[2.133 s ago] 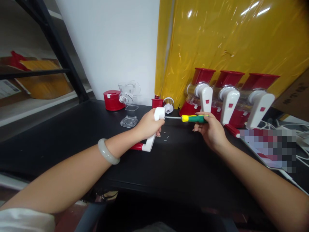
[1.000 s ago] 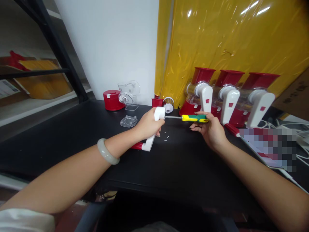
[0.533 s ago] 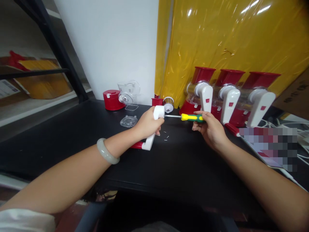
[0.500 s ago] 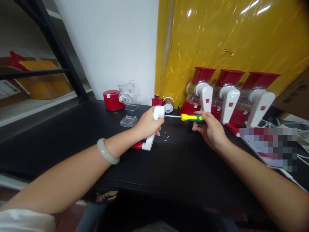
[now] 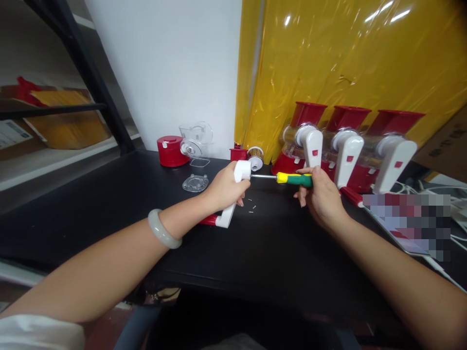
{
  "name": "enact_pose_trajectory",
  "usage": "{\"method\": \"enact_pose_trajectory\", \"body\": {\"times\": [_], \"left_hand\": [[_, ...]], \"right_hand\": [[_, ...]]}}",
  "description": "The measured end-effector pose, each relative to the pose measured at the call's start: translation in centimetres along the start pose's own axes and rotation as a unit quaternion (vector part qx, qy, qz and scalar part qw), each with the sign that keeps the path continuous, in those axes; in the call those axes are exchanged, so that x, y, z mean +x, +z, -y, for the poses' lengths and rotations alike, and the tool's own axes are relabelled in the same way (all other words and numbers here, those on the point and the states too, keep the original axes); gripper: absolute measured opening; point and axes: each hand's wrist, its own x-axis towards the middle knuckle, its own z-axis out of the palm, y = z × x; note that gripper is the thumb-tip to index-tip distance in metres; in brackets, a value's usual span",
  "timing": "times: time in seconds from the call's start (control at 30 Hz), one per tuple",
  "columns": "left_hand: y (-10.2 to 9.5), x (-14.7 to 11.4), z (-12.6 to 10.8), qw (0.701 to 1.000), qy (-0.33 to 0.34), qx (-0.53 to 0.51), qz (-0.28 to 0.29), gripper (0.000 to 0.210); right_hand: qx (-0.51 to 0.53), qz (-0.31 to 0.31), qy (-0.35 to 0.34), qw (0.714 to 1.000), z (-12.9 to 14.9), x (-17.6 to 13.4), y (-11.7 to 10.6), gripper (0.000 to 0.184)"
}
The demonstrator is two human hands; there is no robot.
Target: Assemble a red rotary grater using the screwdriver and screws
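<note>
My left hand (image 5: 228, 187) is wrapped round a white crank handle (image 5: 228, 215) with a red grip, holding its thick end up above the table. In my right hand (image 5: 323, 192) is a screwdriver (image 5: 295, 179) with a green and yellow handle, held level by the fingers. Its metal shaft points left, and the tip meets the right face of the crank's thick end; the exact contact is too small to make out. On the table just below lie a few small screws (image 5: 251, 212). Behind the crank are a drum grater (image 5: 255, 158) and a red part (image 5: 238, 154).
Assembled red and white rotary graters (image 5: 312, 146) stand at the back right. At the back left are a red base (image 5: 172, 151), a clear housing (image 5: 197, 138) and a clear plate (image 5: 195, 183). A tablet (image 5: 401, 228) and white cables lie right on the black table (image 5: 109, 194).
The screwdriver has turned in my right hand, showing more green now, and the right fingers have shifted and loosened slightly. My left hand still holds the crank in the same place.
</note>
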Motion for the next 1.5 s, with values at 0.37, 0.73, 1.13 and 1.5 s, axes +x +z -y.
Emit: {"method": "enact_pose_trajectory", "body": {"times": [0.37,0.73,1.13,1.5], "left_hand": [[-0.07,0.10,0.16,1.000,-0.007,0.008,-0.003,0.022],[-0.07,0.18,0.32,1.000,-0.002,0.012,-0.004,0.021],[-0.14,0.18,0.29,1.000,-0.008,0.016,0.000,0.022],[-0.13,0.12,0.04,1.000,-0.008,0.014,-0.009,0.021]], "right_hand": [[0.077,0.032,0.055,0.995,0.41,-0.01,-0.17,0.021],[0.064,0.018,0.074,0.995,0.50,0.10,0.02,0.020],[0.057,0.020,0.051,0.997,-0.44,0.30,-0.43,0.021],[0.042,0.021,0.046,0.998,-0.15,0.12,-0.37,0.021]]}}
